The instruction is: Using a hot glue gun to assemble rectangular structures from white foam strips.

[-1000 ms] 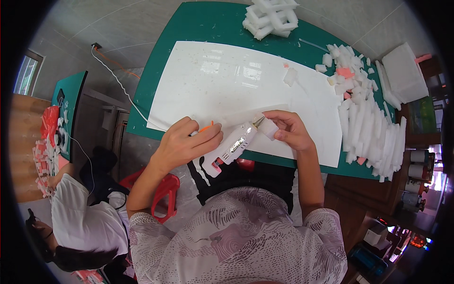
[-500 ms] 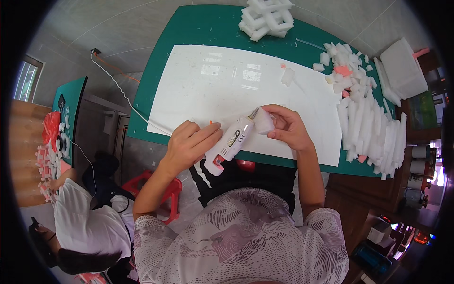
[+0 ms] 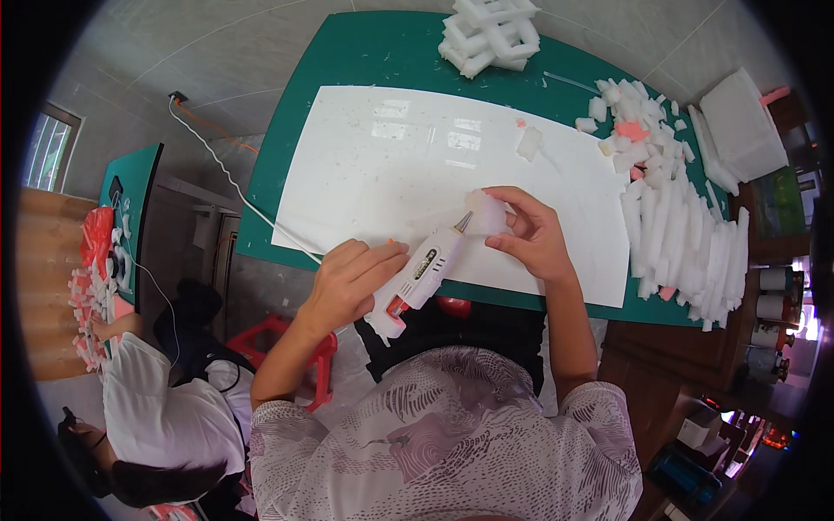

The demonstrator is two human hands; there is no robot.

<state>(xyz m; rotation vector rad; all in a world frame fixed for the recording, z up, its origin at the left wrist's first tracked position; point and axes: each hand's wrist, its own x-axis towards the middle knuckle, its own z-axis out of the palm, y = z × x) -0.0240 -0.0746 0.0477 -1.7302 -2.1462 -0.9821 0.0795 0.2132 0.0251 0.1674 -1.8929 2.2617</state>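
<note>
A white hot glue gun (image 3: 423, 267) with a red trigger is gripped in my left hand (image 3: 352, 276), its metal nozzle pointing up and to the right. My right hand (image 3: 532, 234) pinches a small white foam block (image 3: 487, 214) between thumb and fingers. The nozzle tip is at the block's left side; whether it touches cannot be made out. Both are held over the near edge of a white sheet (image 3: 373, 174). Another small foam piece (image 3: 529, 143) lies on the sheet, farther off.
The sheet covers part of a green table (image 3: 300, 113). A white foam lattice (image 3: 491, 39) stands at the far edge. Foam scraps (image 3: 634, 126) and strips (image 3: 686, 234) are heaped on the right. A white cord (image 3: 221, 174) runs in from the left wall. Another person (image 3: 169, 408) works at left.
My left hand and the glue gun have shifted slightly down. The foam block has tilted and moved a little up, and my right hand's fingers have shifted around it.
</note>
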